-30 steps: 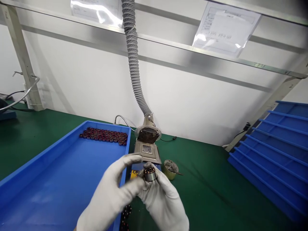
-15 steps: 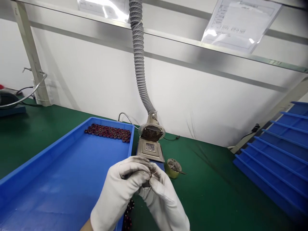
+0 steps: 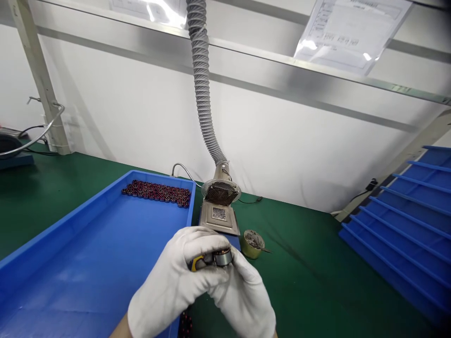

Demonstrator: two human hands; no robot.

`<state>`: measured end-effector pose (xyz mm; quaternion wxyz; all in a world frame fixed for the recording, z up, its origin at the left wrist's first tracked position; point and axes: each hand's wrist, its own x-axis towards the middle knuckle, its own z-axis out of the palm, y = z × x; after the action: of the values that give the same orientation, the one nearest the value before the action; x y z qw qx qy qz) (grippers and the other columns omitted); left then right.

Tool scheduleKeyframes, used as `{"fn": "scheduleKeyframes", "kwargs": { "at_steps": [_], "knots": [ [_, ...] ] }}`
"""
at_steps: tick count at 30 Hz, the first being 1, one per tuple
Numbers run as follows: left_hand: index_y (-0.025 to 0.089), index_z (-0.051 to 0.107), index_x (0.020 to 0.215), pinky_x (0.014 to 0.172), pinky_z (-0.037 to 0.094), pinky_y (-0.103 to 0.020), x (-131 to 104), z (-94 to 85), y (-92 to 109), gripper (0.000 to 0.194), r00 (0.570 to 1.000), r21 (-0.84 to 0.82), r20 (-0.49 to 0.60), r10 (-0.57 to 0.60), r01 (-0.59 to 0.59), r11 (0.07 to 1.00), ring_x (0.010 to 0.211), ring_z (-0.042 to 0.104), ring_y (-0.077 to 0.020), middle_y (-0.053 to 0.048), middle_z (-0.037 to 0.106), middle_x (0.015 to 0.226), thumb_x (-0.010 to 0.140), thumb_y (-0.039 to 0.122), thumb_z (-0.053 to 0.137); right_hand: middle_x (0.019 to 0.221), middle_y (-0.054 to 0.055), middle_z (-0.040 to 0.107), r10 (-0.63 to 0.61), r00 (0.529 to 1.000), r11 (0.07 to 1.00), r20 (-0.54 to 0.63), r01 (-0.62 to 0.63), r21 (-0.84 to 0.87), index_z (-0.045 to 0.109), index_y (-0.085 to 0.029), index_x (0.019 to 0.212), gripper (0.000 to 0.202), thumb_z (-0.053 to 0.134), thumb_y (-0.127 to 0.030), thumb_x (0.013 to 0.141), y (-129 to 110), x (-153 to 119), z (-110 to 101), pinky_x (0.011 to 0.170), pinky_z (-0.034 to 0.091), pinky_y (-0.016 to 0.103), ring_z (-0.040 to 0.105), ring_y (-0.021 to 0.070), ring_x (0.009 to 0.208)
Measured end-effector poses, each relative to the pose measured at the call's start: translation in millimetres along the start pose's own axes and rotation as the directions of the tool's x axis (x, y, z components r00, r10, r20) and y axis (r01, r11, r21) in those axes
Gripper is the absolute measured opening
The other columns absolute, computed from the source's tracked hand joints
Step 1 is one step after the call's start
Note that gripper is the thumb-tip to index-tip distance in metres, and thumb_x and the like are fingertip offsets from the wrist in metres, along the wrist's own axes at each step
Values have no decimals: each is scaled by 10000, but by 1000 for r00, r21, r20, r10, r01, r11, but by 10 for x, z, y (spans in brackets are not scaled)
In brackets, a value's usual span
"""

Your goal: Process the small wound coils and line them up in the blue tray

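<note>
Your two gloved hands, the left hand (image 3: 176, 277) and the right hand (image 3: 243, 286), meet just right of the blue tray's (image 3: 95, 253) right wall, the left one overlapping that wall. Between them is a small round metal part (image 3: 222, 257) with a silvery side and coppery bits on top. Your left fingers grasp it from above and below, and your right fingers are closed against its right side. Inside the blue tray, dark red round parts (image 3: 157, 192) are packed along the far end. Right of the tray stand a metal-topped device (image 3: 219, 216) and, over it, a round vent (image 3: 221, 191) on a ribbed gray hose (image 3: 202, 89); your hands cover the device's near side. Farther right of the tray, a small tin (image 3: 251, 245) holds gray bits and a thin tool. Well to the tray's right, a stack of blue trays (image 3: 401, 230) leans at a tilt, cut off by the view's edge. All this is on a green desk (image 3: 299, 281). Behind your left hand, only a scrap of a yellow label (image 3: 197, 264) shows. More dark parts (image 3: 185, 325) lie beside the tray's near right wall, partly hidden by that hand and cut off below. Printed sheets (image 3: 352, 35) above the tray's level are too glary to read.
</note>
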<state>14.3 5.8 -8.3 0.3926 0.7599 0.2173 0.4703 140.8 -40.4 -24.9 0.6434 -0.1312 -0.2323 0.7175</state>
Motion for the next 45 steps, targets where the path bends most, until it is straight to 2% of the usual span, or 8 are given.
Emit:
{"fn": "scheduleKeyframes", "kwargs": {
  "at_steps": [6,9,16,23,29,36,39,45],
  "knots": [
    [220,711,656,704,515,-185,3,-6,66,72,963,-469,-121,-242,159,869,794,653,-153,-5,707,813,712,264,713,881,20,717,17,1000,997,8,-16,-75,645,-194,901,127,652,-176,775,16,-9,9,705,528,281,681,143,763],
    [246,707,645,722,512,-153,3,-52,48,72,921,-594,-273,-277,65,802,743,655,-117,35,718,746,700,290,722,837,34,717,34,999,994,21,-32,-100,631,-200,885,118,661,-213,771,-12,-7,-11,693,524,287,685,157,743],
    [213,720,674,619,494,-124,-6,-68,145,125,924,-470,-71,-375,300,830,688,636,-107,23,700,748,634,95,707,801,15,713,33,999,996,-9,-33,-84,622,-202,892,129,659,-172,772,-15,-24,-22,712,530,264,684,126,724],
    [268,719,754,705,499,-127,-27,-132,133,135,871,-573,-299,-389,162,803,748,650,-99,47,727,782,648,187,742,824,36,709,23,1000,981,-9,-24,-192,605,-201,844,135,693,-241,749,-27,-39,78,667,514,247,666,126,704],
    [188,699,710,679,496,-222,36,-96,184,103,948,-414,91,-306,316,854,799,622,-171,-30,682,879,699,108,635,847,2,682,-189,967,942,-173,129,-309,620,-209,829,243,777,-240,646,-12,-51,-47,759,502,283,627,133,758],
    [235,692,690,724,493,-176,-74,-71,82,61,912,-680,-232,-338,96,727,791,627,-128,24,682,788,681,175,703,761,13,659,-102,984,939,-149,46,-342,560,-221,800,310,792,-303,611,-15,-63,-37,704,506,344,627,169,683],
    [276,703,751,779,479,-155,-65,-149,78,114,873,-593,-346,-344,81,801,872,632,-122,45,701,875,675,192,717,764,31,663,-87,989,936,-120,40,-350,544,-216,797,294,768,-317,636,-31,-52,-12,687,503,361,633,187,693],
    [208,683,664,729,495,-219,13,-56,198,115,968,-363,-21,-251,226,904,795,625,-161,-10,662,817,711,111,642,706,-16,608,-279,950,872,-139,190,-452,527,-222,734,282,776,-304,633,-19,-14,-50,671,494,305,586,142,654]
  ]
}}
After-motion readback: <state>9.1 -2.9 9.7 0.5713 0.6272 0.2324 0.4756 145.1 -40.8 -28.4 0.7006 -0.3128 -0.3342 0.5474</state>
